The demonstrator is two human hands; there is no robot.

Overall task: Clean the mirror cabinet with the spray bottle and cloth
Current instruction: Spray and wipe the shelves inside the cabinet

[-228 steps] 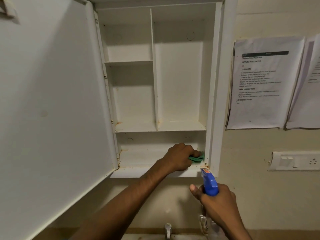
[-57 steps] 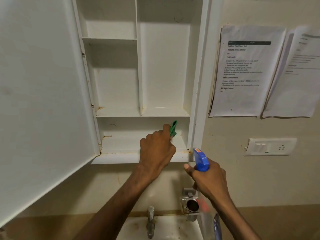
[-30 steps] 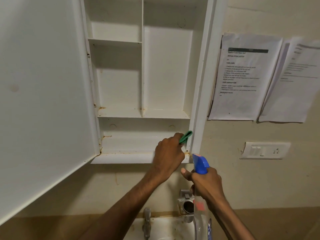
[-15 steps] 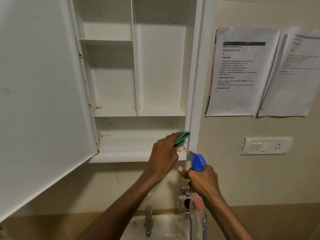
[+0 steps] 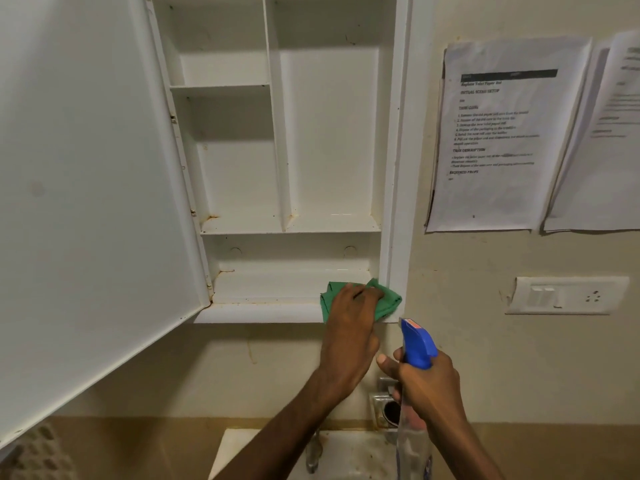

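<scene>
The white mirror cabinet (image 5: 398,168) hangs open on the wall, its shelves bare, its door (image 5: 86,202) swung out to the left. My left hand (image 5: 349,327) presses a green cloth (image 5: 388,301) flat against the front lip of the bottom shelf at its right corner. Just below and to the right, my right hand (image 5: 427,386) grips a spray bottle (image 5: 415,344) with a blue trigger head; the nozzle points up toward the cabinet corner. The bottle's clear body runs down past my wrist.
Two printed sheets (image 5: 495,133) hang on the wall right of the cabinet. A white switch plate (image 5: 564,295) sits below them. Under my arms are a sink (image 5: 263,455) with a tap (image 5: 313,455) and a metal wall fitting (image 5: 386,408).
My left hand came out of the bottom shelf's right corner and spread the cloth over the front lip. The right hand with the bottle stayed just below the corner.
</scene>
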